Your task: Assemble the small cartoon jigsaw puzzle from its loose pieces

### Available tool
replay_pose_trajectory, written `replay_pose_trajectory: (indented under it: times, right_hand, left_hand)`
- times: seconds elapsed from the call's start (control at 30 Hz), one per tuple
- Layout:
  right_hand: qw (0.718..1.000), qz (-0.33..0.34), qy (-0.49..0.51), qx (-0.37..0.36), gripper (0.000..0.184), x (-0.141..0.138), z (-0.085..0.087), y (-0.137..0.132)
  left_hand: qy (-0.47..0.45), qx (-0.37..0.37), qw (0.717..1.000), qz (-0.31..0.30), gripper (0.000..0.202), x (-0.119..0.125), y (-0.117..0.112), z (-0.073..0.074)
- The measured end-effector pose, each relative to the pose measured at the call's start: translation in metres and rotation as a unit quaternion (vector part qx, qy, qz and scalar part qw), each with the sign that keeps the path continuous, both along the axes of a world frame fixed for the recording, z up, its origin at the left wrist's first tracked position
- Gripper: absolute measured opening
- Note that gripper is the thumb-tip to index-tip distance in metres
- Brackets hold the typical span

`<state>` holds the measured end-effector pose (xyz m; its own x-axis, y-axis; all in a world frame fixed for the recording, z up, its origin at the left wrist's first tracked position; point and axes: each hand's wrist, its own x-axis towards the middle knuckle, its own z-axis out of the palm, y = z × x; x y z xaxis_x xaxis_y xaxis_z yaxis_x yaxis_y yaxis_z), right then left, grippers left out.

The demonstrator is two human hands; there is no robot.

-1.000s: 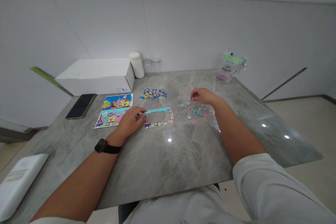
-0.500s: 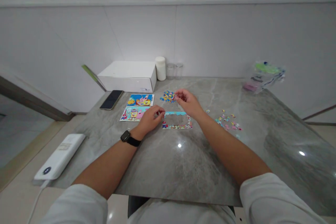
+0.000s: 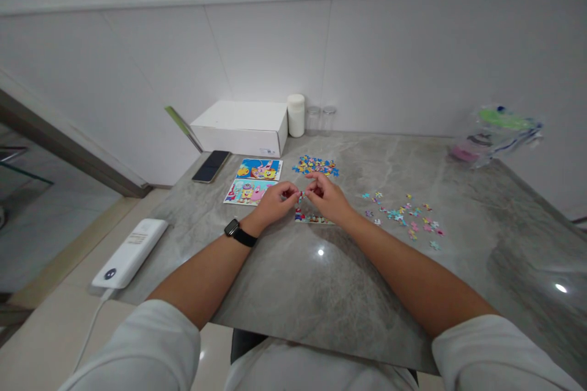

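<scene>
We are leaning over a puzzle border (image 3: 315,219) lying flat on the grey table (image 3: 339,299), its multicoloured lower edge showing beneath our fingers, much of the rest being covered. Our left hand (image 3: 279,200) is curling at its left side, thumb and forefinger nearly meeting; our right hand (image 3: 328,197) is facing it, bent in a similar loose pinch (we are failing to tell whether either is gripping a piece). Loose pieces (image 3: 396,215) are lying scattered to the right.
</scene>
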<state>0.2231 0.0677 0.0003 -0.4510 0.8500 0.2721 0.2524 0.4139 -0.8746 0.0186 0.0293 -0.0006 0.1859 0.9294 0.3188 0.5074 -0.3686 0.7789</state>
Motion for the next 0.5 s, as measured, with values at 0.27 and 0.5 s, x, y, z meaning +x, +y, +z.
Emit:
replay_pose_trajectory:
  times: [0.27, 0.5]
  right_hand:
    - [0.995, -0.051, -0.007, 0.09, 0.027, 0.0034, -0.0002, -0.0016]
    - [0.973, -0.052, -0.051, 0.219, 0.007, 0.0061, -0.0026, -0.0014]
  left_hand:
    - [-0.112, -0.064, 0.991, 0.029, 0.037, 0.0001, 0.0032, 0.0]
    - [-0.16, -0.1, 0.982, 0.03, 0.039, 0.005, 0.0002, 0.0036]
